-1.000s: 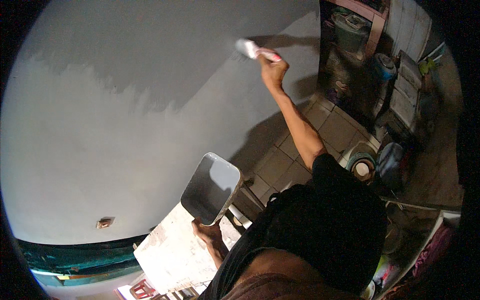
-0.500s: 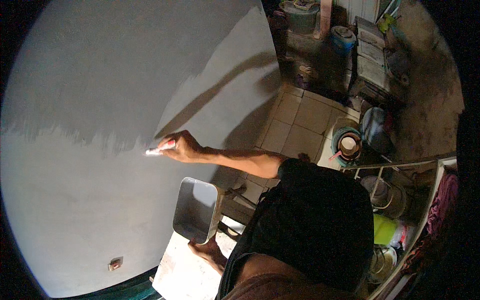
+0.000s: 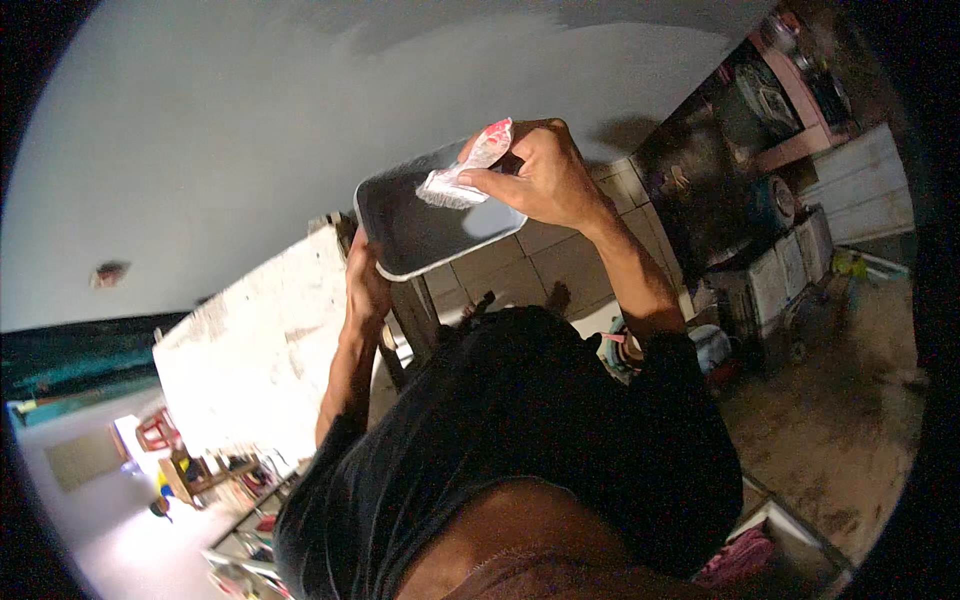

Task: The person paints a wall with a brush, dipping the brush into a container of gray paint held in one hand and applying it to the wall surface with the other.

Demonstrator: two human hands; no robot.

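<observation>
My left hand (image 3: 367,283) grips the side of a deep rectangular container (image 3: 455,262) with a pale rim and dark grey inside. A light patch shows within it; how much paint it holds I cannot tell. In my right hand (image 3: 552,180) is a paintbrush (image 3: 490,147) with a red and white handle, pinched between thumb and fingers. Its pale bristles point down and left, over the container's opening. Beyond both hands stands a grey wall (image 3: 230,140), with darker and lighter painted areas along its upper part.
A white, stained tabletop or board (image 3: 260,340) lies to my left. A small wall socket (image 3: 109,274) sits above a dark green strip. Floor tiles (image 3: 555,270) run below the container. Basins (image 3: 622,350) and a grey boxy unit (image 3: 770,280) stand at right.
My right hand has brought the paintbrush from the wall to over the container. The container has come up from beside the board, in my left hand. The view has turned.
</observation>
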